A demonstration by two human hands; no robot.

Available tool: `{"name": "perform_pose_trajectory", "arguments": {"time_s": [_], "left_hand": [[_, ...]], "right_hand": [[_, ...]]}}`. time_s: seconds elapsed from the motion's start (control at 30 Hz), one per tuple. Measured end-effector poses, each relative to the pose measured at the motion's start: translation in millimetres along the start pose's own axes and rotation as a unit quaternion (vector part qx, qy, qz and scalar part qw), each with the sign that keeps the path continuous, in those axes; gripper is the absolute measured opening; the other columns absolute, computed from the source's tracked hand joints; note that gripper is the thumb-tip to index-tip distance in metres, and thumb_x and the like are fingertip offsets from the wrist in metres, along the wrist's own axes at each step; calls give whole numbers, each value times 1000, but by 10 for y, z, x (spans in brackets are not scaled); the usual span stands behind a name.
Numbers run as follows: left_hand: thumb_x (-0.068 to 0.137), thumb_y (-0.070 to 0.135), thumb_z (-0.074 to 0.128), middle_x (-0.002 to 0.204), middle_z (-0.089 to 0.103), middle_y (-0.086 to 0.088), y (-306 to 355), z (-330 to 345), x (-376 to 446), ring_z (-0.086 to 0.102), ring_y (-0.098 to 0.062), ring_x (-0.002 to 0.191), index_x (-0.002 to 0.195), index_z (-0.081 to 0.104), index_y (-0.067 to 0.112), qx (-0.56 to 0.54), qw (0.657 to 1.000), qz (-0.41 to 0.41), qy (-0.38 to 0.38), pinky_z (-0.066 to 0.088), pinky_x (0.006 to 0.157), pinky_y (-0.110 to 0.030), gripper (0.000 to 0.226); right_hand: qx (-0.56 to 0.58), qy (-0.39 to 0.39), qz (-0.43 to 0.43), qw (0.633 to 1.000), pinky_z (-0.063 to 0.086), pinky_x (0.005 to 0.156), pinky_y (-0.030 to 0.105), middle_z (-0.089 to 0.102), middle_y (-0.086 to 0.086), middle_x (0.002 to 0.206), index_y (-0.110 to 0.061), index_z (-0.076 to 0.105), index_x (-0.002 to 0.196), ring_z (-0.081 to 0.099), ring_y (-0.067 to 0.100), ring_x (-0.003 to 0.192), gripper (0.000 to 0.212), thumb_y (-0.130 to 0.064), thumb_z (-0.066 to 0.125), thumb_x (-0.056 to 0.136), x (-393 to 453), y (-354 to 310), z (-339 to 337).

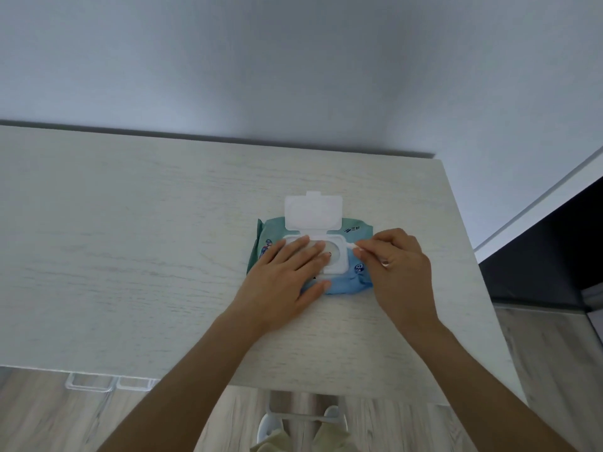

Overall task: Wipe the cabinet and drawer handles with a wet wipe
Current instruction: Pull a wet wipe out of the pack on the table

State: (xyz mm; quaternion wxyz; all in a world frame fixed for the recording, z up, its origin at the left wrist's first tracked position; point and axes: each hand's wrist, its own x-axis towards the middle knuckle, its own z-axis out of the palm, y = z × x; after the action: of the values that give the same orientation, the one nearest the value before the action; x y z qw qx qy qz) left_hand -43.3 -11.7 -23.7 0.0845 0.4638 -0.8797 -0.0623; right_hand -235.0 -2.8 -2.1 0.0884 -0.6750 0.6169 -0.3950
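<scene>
On the pale bench (130, 239) lies the wipe pack (355, 282), lid (313, 212) flipped up. Left hand (287, 275) presses flat on it; right hand (396, 259) pinches a wipe (349, 245) just emerging. Handles (89, 383) remain unwiped, so I judge the task barely begun.
</scene>
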Motion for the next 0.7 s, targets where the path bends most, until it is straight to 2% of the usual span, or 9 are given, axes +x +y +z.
{"name": "perform_pose_trajectory", "arguments": {"time_s": [0.13, 0.2, 0.27, 0.33, 0.43, 0.53, 0.6, 0.63, 0.7], "left_hand": [[92, 62, 15, 151, 32, 6, 7, -89, 123, 29, -16, 136, 142, 41, 29, -60, 996, -46, 39, 19, 111, -32, 65], [91, 67, 9, 157, 18, 3, -36, -147, 276, 17, -17, 142, 149, 24, 27, -43, 996, -61, 46, 10, 115, -33, 72], [81, 69, -1, 160, -5, -1, -100, -194, 439, -4, -16, 145, 152, 1, 27, -16, 996, -87, 10, -5, 117, -36, 83], [79, 69, -2, 159, -8, -3, -150, -224, 548, -9, -17, 145, 151, -10, 25, 4, 993, -118, -17, -13, 116, -41, 84], [90, 63, 11, 153, 27, -5, -145, -266, 472, 19, -20, 142, 152, 11, 16, 20, 992, -114, 40, -5, 117, -45, 77], [95, 48, 31, 126, 57, -6, -51, -212, 137, 50, -22, 118, 137, 47, 9, 2, 989, -40, 144, 28, 112, -46, 60], [94, 42, 37, 124, 60, -7, -6, -107, -89, 55, -23, 113, 129, 55, 8, -27, 989, 4, 142, 43, 102, -45, 52], [95, 43, 35, 130, 57, -7, 4, -59, -164, 53, -24, 119, 132, 54, 10, -29, 993, 14, 110, 42, 103, -44, 53], [96, 49, 25, 149, 39, -2, -3, 15, -246, 34, -18, 138, 143, 41, 18, -11, 999, 16, 37, 24, 115, -37, 58]], "right_hand": [[-8, -11, -1, 1000, 37, 67, 17, 64, 11, 86, -3, 74, 89, 56, 26, 82, 10, -3, 71, 79, 1, -31, 19], [-13, -22, -2, 1000, 37, 66, 17, 65, 11, 87, -3, 74, 89, 56, 26, 81, 11, -2, 71, 79, 1, -35, 16], [-12, -32, 0, 999, 39, 67, 22, 66, 12, 88, -3, 75, 89, 57, 27, 82, 11, 0, 70, 79, -12, -35, 6], [-16, -37, 7, 999, 42, 70, 24, 66, 12, 91, -2, 74, 90, 59, 27, 84, 11, 0, 70, 80, -32, -34, -8], [-26, -35, 19, 999, 45, 72, 22, 67, 12, 94, -2, 74, 93, 60, 26, 84, 14, -2, 69, 81, -82, -40, -30], [-23, -7, 41, 999, 39, 72, 12, 66, 7, 93, -3, 74, 94, 59, 22, 84, 14, -1, 69, 80, -163, -52, -62], [-16, 16, 61, 998, 39, 72, 14, 63, 2, 91, -4, 74, 93, 59, 22, 83, 14, 1, 69, 80, -237, -74, -89], [-17, 25, 66, 997, 41, 72, 17, 64, 2, 91, -5, 74, 92, 60, 22, 83, 14, 1, 69, 80, -277, -86, -99], [-25, 35, 65, 997, 43, 72, 21, 67, 6, 91, -5, 73, 93, 61, 24, 81, 15, 2, 69, 81, -358, -124, -106]]}}
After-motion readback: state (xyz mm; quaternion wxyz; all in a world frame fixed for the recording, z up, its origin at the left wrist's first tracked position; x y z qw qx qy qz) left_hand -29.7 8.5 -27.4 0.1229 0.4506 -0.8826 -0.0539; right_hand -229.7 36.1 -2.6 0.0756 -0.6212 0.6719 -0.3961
